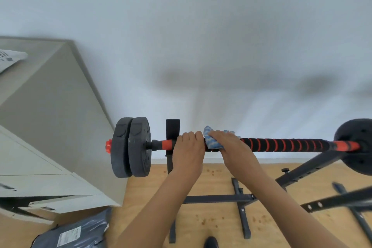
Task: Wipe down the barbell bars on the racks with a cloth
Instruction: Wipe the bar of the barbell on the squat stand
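A black barbell bar [285, 144] with red spiral stripes lies across a dark rack [172, 129] in front of a white wall. Two black weight plates [131, 147] sit on its left end, and another plate [356, 145] sits on the right end. My left hand [189, 147] grips the bar just right of the left rack post. Right beside it, my right hand [227, 145] holds a blue and white cloth [211, 141] wrapped over the bar.
A grey cabinet [50, 117] stands to the left, with white paper [10, 58] on top. A dark plastic package [76, 233] lies on the wooden floor [217, 219] at lower left. Rack legs and crossbars [239, 197] spread over the floor below the bar.
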### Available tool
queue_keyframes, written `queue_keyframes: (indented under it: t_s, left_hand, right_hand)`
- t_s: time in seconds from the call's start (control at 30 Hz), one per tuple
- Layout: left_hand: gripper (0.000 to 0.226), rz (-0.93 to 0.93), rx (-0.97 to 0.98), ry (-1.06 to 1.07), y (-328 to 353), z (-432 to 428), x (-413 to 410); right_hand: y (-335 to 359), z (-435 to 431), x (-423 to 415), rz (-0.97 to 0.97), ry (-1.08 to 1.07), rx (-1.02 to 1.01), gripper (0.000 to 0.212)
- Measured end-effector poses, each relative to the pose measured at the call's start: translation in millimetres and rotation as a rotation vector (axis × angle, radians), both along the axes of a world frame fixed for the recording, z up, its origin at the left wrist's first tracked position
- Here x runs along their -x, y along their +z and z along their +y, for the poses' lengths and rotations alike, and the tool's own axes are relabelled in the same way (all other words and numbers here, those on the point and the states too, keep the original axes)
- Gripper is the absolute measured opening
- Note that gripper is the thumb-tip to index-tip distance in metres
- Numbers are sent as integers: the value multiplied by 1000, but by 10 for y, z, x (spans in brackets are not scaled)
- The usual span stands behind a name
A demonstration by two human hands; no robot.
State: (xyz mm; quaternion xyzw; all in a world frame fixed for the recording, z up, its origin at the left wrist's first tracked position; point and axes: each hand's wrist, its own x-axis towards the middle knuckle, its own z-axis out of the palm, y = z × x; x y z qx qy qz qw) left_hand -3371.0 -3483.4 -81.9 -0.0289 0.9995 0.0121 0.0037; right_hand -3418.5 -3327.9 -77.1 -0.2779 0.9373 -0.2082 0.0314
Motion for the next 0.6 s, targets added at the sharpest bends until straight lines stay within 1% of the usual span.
queue_keyframes:
  t_s: [0.1,0.2,0.23,0.27,0.3,0.37,0.43,0.53,0.6]
  left_hand:
    - [34,-34,-15,-12,107,-40,98]
    - [43,-9,78,-135,-1,24,44]
    - [45,16,75,-132,-47,46,17]
    - [42,35,32,-113,-105,61,4]
    - [39,36,-14,-87,-136,75,7]
    - [38,26,-28,-40,-76,106,73]
    - [36,6,-20,-8,-1,115,150]
    - [24,-31,-1,32,7,79,268]
    - [12,-79,-30,45,46,45,333]
  right_hand:
    - [89,30,4,16,11,29,51]
    - [322,38,88,-61,15,106,34]
    - [375,59,142,-85,10,106,30]
    - [400,90,186,-82,8,109,28]
    - [387,118,212,-47,-4,111,27]
    - [297,163,174,26,22,84,31]
    - [118,193,105,50,74,47,40]
    - [44,241,46,79,90,107,44]
    - [102,313,55,76,117,114,43]
